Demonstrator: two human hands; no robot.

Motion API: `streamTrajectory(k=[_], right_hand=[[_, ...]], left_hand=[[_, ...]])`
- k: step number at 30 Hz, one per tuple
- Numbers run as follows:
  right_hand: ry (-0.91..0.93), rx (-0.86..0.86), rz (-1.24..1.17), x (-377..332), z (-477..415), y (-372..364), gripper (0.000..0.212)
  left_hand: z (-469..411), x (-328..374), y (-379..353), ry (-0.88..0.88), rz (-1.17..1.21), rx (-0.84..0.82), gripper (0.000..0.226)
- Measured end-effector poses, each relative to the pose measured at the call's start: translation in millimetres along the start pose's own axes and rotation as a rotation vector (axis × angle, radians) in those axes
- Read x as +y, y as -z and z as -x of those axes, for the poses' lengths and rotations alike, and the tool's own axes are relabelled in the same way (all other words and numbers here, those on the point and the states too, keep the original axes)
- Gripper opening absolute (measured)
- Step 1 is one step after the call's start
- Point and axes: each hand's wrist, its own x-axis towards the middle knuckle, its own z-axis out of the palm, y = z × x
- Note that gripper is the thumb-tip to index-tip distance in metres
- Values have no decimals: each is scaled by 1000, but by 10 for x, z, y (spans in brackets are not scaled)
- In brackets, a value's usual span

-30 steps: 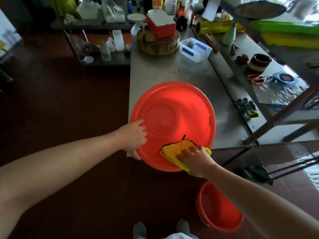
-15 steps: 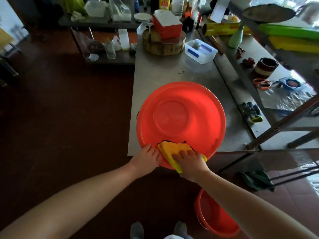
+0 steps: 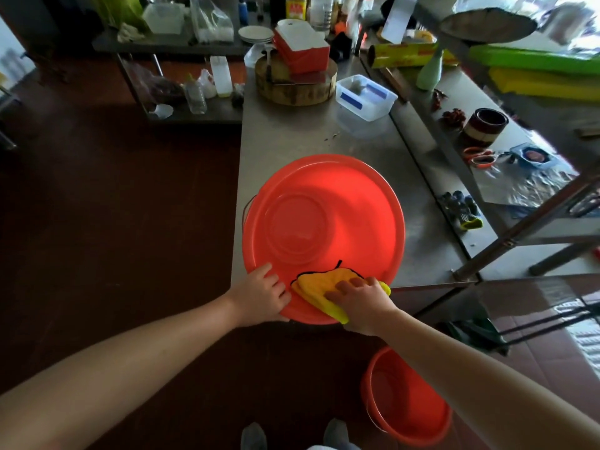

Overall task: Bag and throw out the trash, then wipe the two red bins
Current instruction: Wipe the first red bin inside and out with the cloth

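Observation:
A large red bin point(image 3: 354, 222) lies on the near corner of the steel table point(image 3: 292, 138), its open inside facing me. My left hand point(image 3: 261, 297) grips the bin's near-left rim, fingers inside the lip. Just to its right, my right hand point(image 3: 360, 302) holds a yellow cloth point(image 3: 316, 282) with black edging against the near rim, fingers bent over it; the cloth folds over the lip. A second, smaller red bin point(image 3: 418, 417) stands upright on the floor at the lower right, below my right forearm.
A round wooden block with a red-and-white box point(image 3: 297, 82) and a clear tub point(image 3: 365, 97) stand at the table's far end. A steel shelf frame point(image 3: 506, 245) with clutter runs along the right. Dark red floor point(image 3: 113, 222) stretches to the left. My shoes show at the bottom edge.
My left hand slid along the rim from the bin's left side to the near edge, beside my right hand. The cloth shifted slightly along the near rim.

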Motion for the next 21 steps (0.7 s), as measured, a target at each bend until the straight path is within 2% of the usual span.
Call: streamTrajectory(k=[3, 5, 11, 16, 19, 21], right_hand=[[-113, -151, -260, -69, -117, 59, 95], [-191, -193, -409, -182, -254, 76, 104], [-212, -150, -556, -470, -849, -63, 66], [-205, -71, -412, -475, -1238, -260, 52], [-247, -19, -306, -195, -1322, -392, 47], [-273, -52, -199, 75, -1369, -405, 47]], left_hand=[[-31, -31, -26, -15, -7, 48, 56], [-46, -56, -49, -24, 0, 62, 55], [-12, -11, -109, -79, 33, 41, 44], [128, -34, -274, -126, 79, -31, 46], [214, -42, -278, -121, 68, -48, 45], [225, -39, -268, -121, 88, -31, 45]])
